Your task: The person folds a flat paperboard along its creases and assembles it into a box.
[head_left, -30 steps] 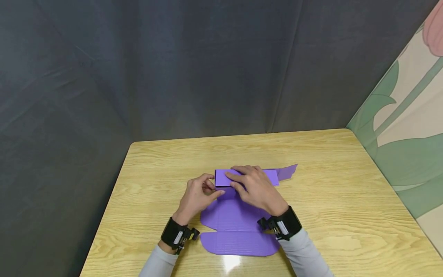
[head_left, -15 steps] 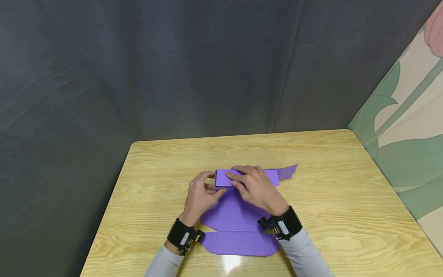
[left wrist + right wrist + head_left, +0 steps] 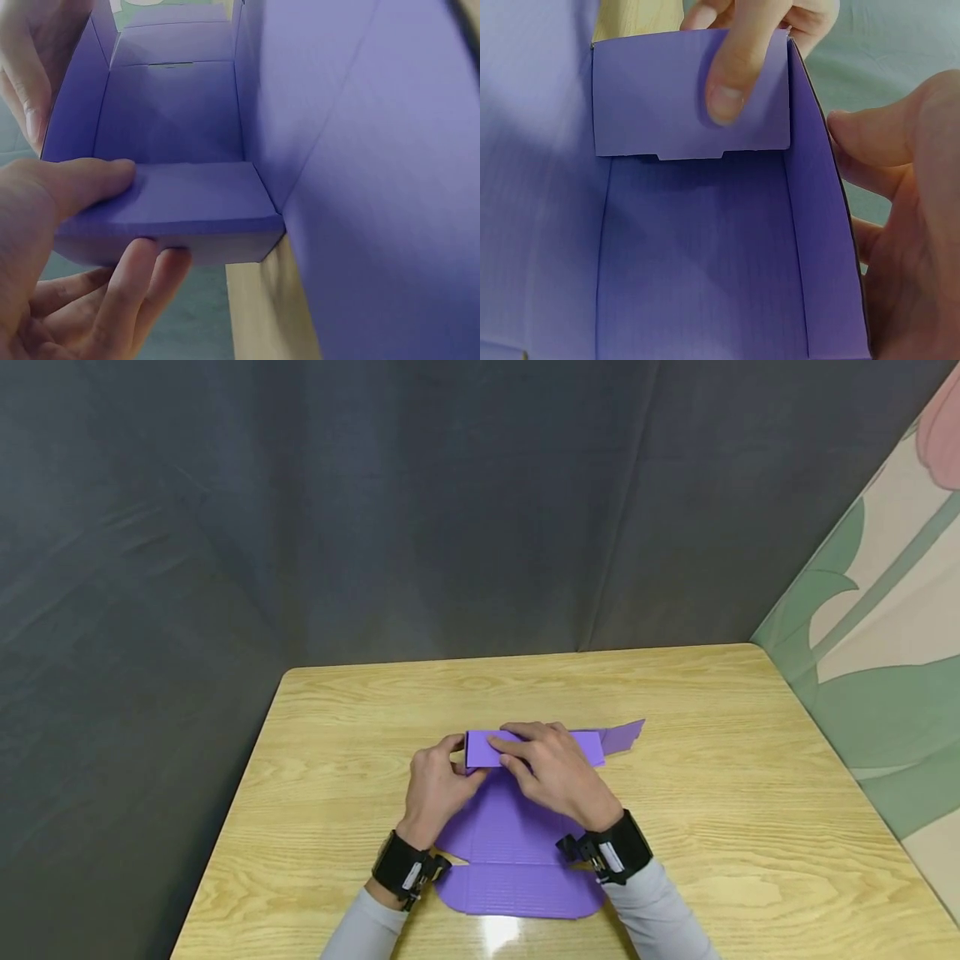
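Observation:
A partly folded purple cardboard box (image 3: 480, 749) stands on its side, its open side towards me and its lid panel (image 3: 517, 835) spread flat in front. My left hand (image 3: 441, 787) pinches the folded-over end wall (image 3: 202, 195) at the box's left end. Its thumb lies on the inner face and its fingers are underneath on the outside, as the left wrist view shows. My right hand (image 3: 558, 768) rests across the upper long wall (image 3: 817, 202), fingers spread and fairly straight. In the right wrist view that thumb touches the wall's outer face.
A loose end flap (image 3: 622, 737) sticks out at the box's right. The box rests on a wood-grain table (image 3: 735, 793), with a dark curtain (image 3: 465, 510) behind it and a flower-patterned cloth (image 3: 885, 710) to the right.
My left hand has moved right and closed on the left end wall, which has swung in against the box. The right hand stays in place on the upper wall.

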Available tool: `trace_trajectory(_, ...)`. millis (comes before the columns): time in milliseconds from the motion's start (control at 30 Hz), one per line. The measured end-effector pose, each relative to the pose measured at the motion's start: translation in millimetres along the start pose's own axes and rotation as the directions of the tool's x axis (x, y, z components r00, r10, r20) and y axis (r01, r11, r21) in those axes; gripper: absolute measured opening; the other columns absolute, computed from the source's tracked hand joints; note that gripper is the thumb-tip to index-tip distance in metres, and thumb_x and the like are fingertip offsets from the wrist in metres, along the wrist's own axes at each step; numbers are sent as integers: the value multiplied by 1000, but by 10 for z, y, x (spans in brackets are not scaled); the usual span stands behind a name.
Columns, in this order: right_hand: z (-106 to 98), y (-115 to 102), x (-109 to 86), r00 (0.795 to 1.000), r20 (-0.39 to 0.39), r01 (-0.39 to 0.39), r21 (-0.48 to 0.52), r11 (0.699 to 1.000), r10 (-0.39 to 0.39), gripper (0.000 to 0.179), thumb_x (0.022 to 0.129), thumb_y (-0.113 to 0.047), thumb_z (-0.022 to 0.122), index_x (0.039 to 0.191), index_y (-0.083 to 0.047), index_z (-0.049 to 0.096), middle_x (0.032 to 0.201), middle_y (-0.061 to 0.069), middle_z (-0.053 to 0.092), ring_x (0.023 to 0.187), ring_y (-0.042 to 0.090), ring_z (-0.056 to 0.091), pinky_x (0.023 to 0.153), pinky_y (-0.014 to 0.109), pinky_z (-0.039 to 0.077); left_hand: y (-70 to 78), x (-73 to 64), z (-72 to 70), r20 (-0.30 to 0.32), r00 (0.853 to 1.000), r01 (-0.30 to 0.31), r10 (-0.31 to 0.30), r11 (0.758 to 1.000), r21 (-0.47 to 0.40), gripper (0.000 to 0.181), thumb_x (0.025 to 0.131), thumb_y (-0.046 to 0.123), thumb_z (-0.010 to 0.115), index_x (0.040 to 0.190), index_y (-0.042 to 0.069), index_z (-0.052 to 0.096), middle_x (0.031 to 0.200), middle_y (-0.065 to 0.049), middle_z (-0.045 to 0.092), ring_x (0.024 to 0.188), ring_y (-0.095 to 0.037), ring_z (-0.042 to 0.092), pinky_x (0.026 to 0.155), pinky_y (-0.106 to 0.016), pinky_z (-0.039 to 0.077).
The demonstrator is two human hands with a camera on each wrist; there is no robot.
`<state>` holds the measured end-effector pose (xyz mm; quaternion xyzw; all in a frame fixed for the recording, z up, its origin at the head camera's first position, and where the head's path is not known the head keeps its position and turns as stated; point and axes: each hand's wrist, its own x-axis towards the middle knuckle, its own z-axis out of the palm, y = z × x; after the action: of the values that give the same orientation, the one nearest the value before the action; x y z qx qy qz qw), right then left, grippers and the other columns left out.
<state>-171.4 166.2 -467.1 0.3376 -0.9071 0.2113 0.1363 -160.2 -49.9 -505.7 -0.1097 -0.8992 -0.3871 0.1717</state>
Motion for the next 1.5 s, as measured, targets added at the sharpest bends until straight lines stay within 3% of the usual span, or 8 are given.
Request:
trace_trajectory(100,12,6,3,1000,-12,1,13,1000,-1,31,105,-23,67,135,-20,76,138,13,72,125,33,70,99,56,55,25,20,29,-15,1000,12,-12,999,48,50,80,23,93,120,-3,76,92,-14,82,60,-8,71,54,-20,56)
trace_trajectory(267,16,5,3,1000,-16,3,28,1000,-3,31,105,-24,67,135,-20,76,137,13,73,124,33,70,100,58,55,50,45,70,-62,998,21,-14,993,116,44,79,23,92,113,-2,78,99,-15,82,81,-26,80,65,-36,64)
trace_trajectory(367,14,8,6,1000,-16,4,39,999,-3,31,105,-23,67,135,-20,76,137,14,72,124,34,70,101,59,55,61,56,85,-81,997,23,-13,991,132,40,78,21,91,110,-2,79,97,-16,82,84,-32,80,67,-41,65)
trace_trajectory(1133,11,36,47,999,-19,-33,79,996,35,30,105,-25,67,133,-19,78,138,13,72,126,33,70,102,57,54,93,128,123,-90,996,32,-13,977,210,28,78,13,86,102,1,77,89,-14,80,73,-32,78,57,-42,62)
trace_trajectory(1500,26,34,52,999,-27,-36,85,996,39,29,104,-25,68,132,-19,78,136,11,73,123,30,71,101,56,55,75,110,150,-123,992,-2,31,973,232,26,75,9,85,98,3,75,85,-10,79,71,-32,77,55,-42,61)
